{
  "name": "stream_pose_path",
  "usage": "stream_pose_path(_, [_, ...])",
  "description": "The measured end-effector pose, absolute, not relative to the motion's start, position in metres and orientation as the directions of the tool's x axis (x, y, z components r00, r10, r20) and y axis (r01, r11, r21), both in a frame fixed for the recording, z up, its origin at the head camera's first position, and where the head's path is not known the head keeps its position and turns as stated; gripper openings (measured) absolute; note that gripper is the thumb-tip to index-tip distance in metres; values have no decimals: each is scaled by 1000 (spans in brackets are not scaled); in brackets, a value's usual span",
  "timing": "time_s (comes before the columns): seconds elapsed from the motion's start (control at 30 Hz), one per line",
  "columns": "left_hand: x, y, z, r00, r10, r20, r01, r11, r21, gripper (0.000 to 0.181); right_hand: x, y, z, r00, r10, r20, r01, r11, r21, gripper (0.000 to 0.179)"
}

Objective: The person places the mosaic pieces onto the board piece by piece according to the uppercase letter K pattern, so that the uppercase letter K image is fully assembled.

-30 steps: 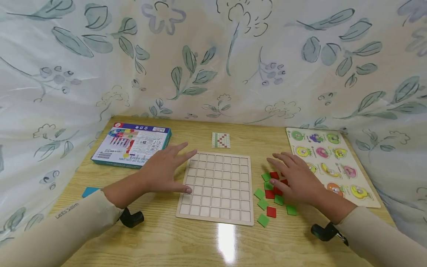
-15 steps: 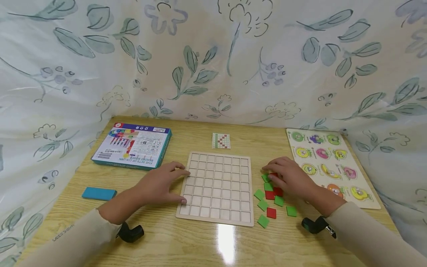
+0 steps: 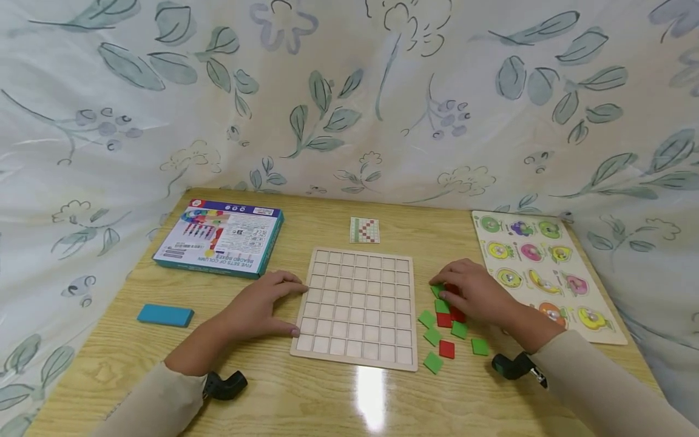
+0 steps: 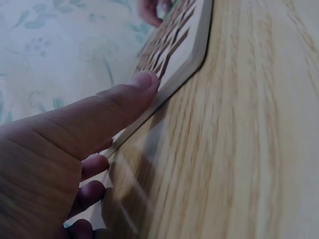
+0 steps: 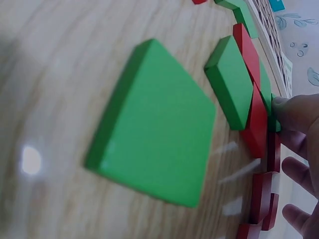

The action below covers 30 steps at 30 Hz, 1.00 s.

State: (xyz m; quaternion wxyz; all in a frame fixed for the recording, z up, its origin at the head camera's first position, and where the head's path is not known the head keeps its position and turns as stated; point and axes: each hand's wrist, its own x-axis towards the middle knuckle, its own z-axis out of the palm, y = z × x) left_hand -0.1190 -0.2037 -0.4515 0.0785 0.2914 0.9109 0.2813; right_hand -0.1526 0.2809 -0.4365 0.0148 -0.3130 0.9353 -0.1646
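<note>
My left hand [image 3: 261,311] lies at the left edge of a square wooden grid board [image 3: 357,315], fingers and thumb spread apart. In the left wrist view its thumb [image 4: 142,84] overlaps the board's rim [image 4: 192,57]. My right hand [image 3: 474,292] is over a loose group of square tiles right of the board. Between its thumb and forefinger it pinches a green tile [image 3: 436,291], partly hidden by the fingers. Around it lie more green tiles [image 3: 459,329] and red tiles [image 3: 446,349]; the palm covers some of them. A single green tile [image 5: 154,124] looms large in the right wrist view.
A small patterned card [image 3: 364,230] lies behind the board. At the back left is a flat printed box [image 3: 218,238], with a blue block [image 3: 165,315] in front of it. A fruit puzzle board [image 3: 546,273] occupies the right side. A floral curtain [image 3: 349,97] hangs behind the table.
The right hand has come down onto the tiles and its fingers have closed in on a green one. The left hand has drawn back from over the board to its left edge.
</note>
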Motion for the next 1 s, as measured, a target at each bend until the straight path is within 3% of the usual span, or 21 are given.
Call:
stream_pose_path(0.67, [-121,-202,-453,-845,535,23,462,708,534,82,-172,273,-432,-818,-568,86,-555,743,-374,12])
stream_pose_path(1.0, [-127,-203,-457,-846,534,21,457,702,547,82,-195,255,-422,-877,-480,-1,-403,737,-543,6])
